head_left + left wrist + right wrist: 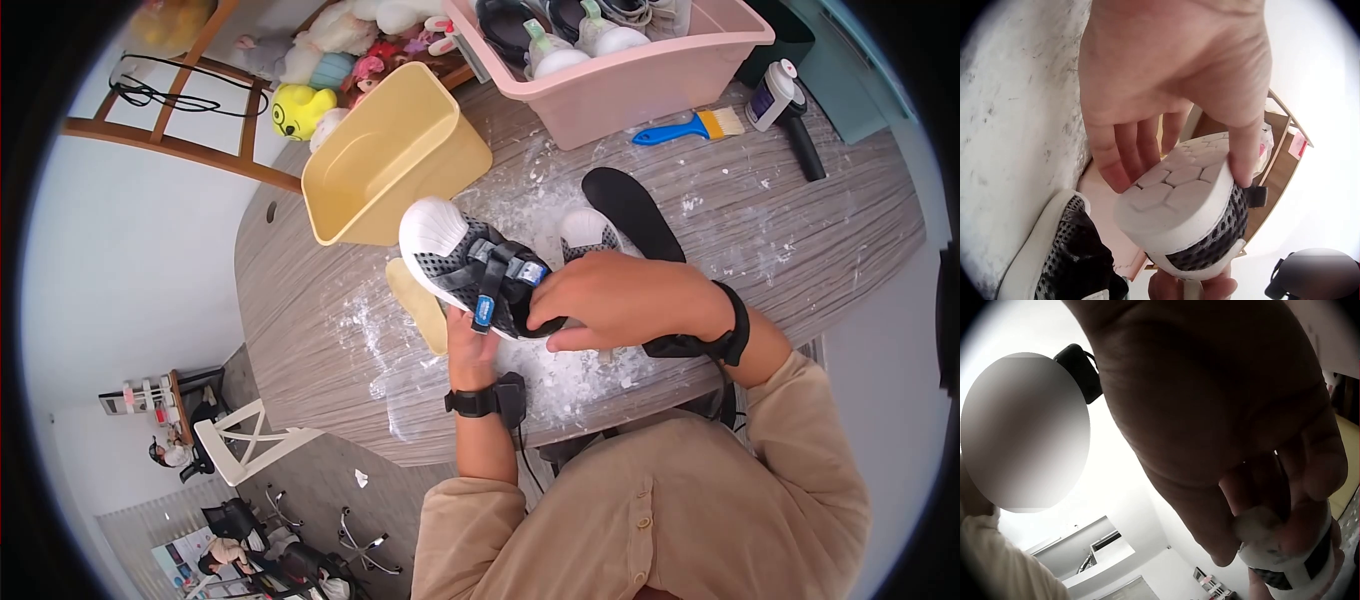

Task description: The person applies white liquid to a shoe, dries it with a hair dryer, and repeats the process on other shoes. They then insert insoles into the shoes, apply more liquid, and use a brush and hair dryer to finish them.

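Observation:
A white-soled shoe with black mesh and crossed straps (470, 262) is held above the table, toe toward the upper left. The left hand (472, 345) grips it from below; in the left wrist view that hand (1175, 81) has its fingers and thumb across the patterned sole (1175, 187). The right hand (625, 300) is at the shoe's heel opening, its fingertips at the rim. In the right wrist view the right hand (1229, 406) is dark, with its fingers bent at the heel (1291, 562). A second shoe (587, 232) lies behind the right hand, partly hidden.
A yellow insole (420, 308) and a black insole (630, 205) lie on the powder-dusted table (330, 390). Behind stand a yellow bin (400, 165) and a pink bin (630, 100) holding shoes. A blue brush (672, 131) and a white bottle (770, 98) are at the back right.

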Tool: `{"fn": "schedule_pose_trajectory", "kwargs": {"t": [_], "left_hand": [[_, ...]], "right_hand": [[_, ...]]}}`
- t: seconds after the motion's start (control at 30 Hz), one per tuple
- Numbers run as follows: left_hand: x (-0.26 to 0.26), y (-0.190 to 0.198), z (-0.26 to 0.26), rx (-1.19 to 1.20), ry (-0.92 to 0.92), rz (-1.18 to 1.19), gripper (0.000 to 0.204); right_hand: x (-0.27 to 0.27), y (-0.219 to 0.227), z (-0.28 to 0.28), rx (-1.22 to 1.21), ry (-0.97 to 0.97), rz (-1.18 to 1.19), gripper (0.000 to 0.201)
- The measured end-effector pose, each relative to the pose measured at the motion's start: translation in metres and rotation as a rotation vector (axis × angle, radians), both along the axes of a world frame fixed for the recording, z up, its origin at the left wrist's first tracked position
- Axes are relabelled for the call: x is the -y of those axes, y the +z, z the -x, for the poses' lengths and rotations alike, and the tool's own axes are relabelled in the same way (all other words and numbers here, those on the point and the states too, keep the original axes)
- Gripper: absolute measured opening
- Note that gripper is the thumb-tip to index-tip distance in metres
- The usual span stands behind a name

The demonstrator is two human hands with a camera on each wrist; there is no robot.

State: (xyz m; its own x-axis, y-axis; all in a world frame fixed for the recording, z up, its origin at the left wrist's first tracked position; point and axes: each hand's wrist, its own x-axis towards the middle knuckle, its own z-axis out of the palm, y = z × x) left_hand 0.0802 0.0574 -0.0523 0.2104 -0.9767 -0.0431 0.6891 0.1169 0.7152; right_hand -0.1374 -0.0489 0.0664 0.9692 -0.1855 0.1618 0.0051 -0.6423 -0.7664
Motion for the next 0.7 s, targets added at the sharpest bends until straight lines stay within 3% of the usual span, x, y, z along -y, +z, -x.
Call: {"fn": "schedule_pose_trajectory", "kwargs": {"t": [0.07, 0.27, 0.47, 0.57, 0.6, 0.7], "left_hand": [[0.0, 0.0, 0.001, 0.013, 0.01, -0.035, 0.081], [0.001, 0.007, 0.003, 0.024, 0.002, -0.014, 0.072], [0.003, 0.0, 0.0, 0.039, -0.024, 0.025, 0.073], [-0.003, -0.009, -0.004, 0.141, -0.068, 0.094, 0.073], [-0.003, -0.013, -0.009, -0.071, -0.093, 0.033, 0.069], [0.0, 0.007, 0.001, -0.223, -0.106, 0.064, 0.063]], "right_hand": [[-0.004, 0.009, -0.002, -0.146, 0.009, 0.003, 0.021], [-0.01, 0.003, -0.007, -0.261, 0.004, 0.104, 0.021], [-0.015, 0.003, -0.006, -0.255, -0.036, 0.178, 0.027], [-0.008, 0.01, 0.003, -0.104, -0.007, 0.048, 0.035], [-0.006, 0.012, 0.004, -0.094, 0.01, 0.029, 0.037], [-0.004, 0.017, 0.005, -0.068, 0.042, -0.009, 0.041]]}}
